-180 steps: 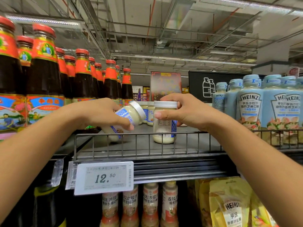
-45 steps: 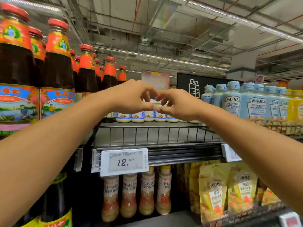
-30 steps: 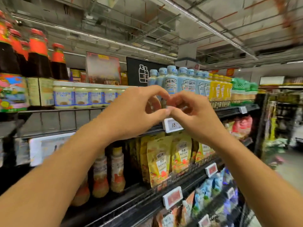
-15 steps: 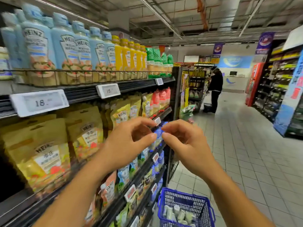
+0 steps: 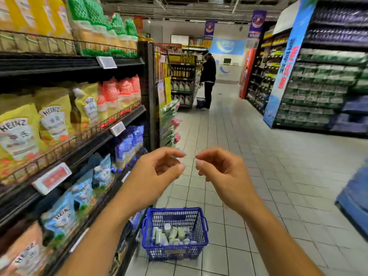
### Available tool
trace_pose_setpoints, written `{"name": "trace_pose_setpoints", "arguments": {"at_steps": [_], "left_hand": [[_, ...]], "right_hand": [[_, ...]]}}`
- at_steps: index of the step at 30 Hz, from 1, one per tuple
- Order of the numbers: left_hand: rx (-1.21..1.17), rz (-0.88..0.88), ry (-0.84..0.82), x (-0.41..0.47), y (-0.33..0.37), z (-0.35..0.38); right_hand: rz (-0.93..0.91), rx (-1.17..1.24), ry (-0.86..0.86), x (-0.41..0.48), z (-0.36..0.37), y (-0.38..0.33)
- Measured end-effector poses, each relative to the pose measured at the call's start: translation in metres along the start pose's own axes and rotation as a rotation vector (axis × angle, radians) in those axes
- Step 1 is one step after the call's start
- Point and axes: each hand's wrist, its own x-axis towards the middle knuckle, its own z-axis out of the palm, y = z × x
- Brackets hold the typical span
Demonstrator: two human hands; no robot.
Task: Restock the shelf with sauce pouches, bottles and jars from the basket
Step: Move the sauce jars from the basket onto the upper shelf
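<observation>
At nine o'clock the shelf (image 5: 83, 144) of pouches (image 5: 53, 120) has replaced the jar row: the view has swung down-aisle. Left hand (image 5: 157, 172) and right hand (image 5: 221, 172), centre, are loosely curled and empty. Basket (image 5: 175, 251) at six o'clock on the tiled floor (image 5: 258, 176) holds more jars (image 5: 169, 235), so restocking likely continues.
</observation>
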Motion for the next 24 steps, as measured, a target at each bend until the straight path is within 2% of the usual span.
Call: {"name": "trace_pose_setpoints", "arguments": {"at_steps": [9,24], "left_hand": [[-0.056,-0.033,-0.053,0.089,-0.075,0.025],[-0.114,-0.172,-0.161,0.241,-0.219,0.017]], "right_hand": [[0.1,-0.05,0.035,0.057,-0.011,0.081],[0.286,-0.026,0.119,0.183,0.017,0.222]]}}
